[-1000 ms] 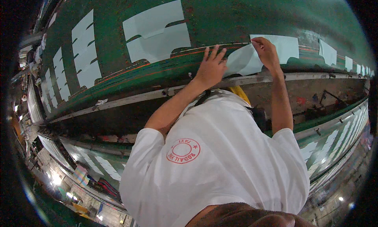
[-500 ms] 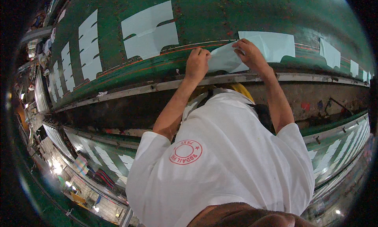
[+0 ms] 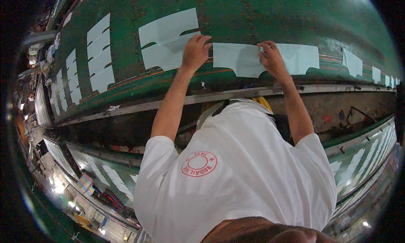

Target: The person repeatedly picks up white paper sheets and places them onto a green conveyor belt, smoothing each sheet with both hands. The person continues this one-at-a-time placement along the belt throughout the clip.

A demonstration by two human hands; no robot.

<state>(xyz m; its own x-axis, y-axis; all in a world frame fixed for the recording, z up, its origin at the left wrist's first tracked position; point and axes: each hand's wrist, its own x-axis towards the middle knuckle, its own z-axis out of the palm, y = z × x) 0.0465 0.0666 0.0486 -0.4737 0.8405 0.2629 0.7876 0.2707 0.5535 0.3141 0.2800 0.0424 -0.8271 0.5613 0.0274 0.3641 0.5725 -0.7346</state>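
Note:
A pale cut cloth panel (image 3: pixel 236 59) lies flat on the long green table (image 3: pixel 236 15), its curved notches toward me. My right hand (image 3: pixel 274 61) is over its right end, thumb and fingertips pinched together at the upper corner. A second pale panel (image 3: pixel 298 57) lies close on the right, partly behind that hand. My left hand (image 3: pixel 195 53) hovers just off the first panel's left edge, fingers parted and holding nothing visible. Beneath and beside it is a group of pale panels (image 3: pixel 162 53), partly covered by the hand.
More pale panels (image 3: pixel 100 57) lie in rows to the left, and another panel (image 3: pixel 352 62) to the right. A metal rail (image 3: pixel 168 100) edges the table in front of me. Behind me, a second green table (image 3: pixel 358 158) carries similar pieces.
The panel held lifted between both hands now lies flat on the table. My left hand has let go and moved left and up; the right hand stays by the panel's right corner.

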